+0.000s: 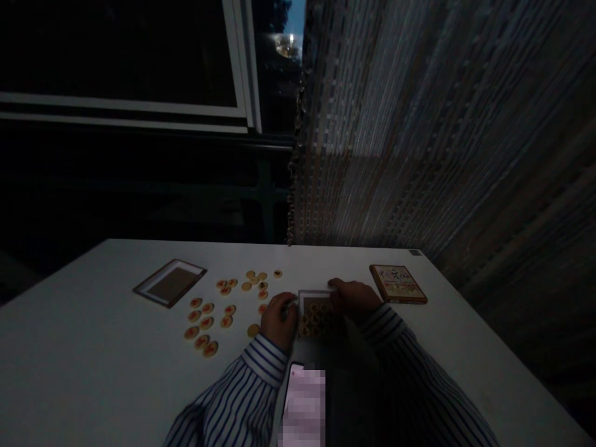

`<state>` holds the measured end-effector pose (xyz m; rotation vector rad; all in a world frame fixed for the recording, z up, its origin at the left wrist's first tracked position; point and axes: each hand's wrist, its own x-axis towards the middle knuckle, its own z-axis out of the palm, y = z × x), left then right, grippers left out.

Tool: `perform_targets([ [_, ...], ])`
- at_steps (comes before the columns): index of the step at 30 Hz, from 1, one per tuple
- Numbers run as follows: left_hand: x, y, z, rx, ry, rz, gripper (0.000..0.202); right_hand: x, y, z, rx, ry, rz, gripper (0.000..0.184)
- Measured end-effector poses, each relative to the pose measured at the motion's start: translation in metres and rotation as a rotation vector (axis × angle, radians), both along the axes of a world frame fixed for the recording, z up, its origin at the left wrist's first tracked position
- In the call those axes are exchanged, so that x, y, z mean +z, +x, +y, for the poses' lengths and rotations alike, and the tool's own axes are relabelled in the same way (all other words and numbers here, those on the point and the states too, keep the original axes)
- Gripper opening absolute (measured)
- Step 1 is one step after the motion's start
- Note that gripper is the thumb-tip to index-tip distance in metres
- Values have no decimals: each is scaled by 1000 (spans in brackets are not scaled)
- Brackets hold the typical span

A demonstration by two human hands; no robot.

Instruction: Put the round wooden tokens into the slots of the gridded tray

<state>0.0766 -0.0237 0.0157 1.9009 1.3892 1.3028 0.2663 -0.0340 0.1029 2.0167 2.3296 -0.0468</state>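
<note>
A small shallow box (302, 316) lies on the table between my hands, with several round Chinese chess pieces (316, 320) in its lower part. My right hand (356, 299) is closed over the box's right side, its fingers partly in shadow. At the left edge, my left hand (279, 320) has thumb and fingers curled together in a pinch; what they hold, if anything, is too dark to make out. Left of that hand, several loose pieces with red characters (206, 323) are spread out. A few plain-faced pieces (250, 274) lie farther back.
An open box half (170, 282) rests on the table's left side. A box lid with printed characters (399, 284) lies at the right. Close in front of me is a lit phone (302, 403). A bead-string curtain (372, 124) hangs behind the white table (93, 347).
</note>
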Motion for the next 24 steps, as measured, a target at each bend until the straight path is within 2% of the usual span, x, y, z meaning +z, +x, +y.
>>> perform_targets([
  [6,10,-23,11,-13,28,67,20,-2,-8,-2,39,68,137,32],
  [11,17,-54,25,66,81,177,21,-7,-15,1,69,106,122,30],
  [17,8,-77,31,123,79,218,25,-1,-34,8,129,88,67,29],
  [24,-3,-81,33,156,83,243,30,5,-66,26,201,40,32,28],
])
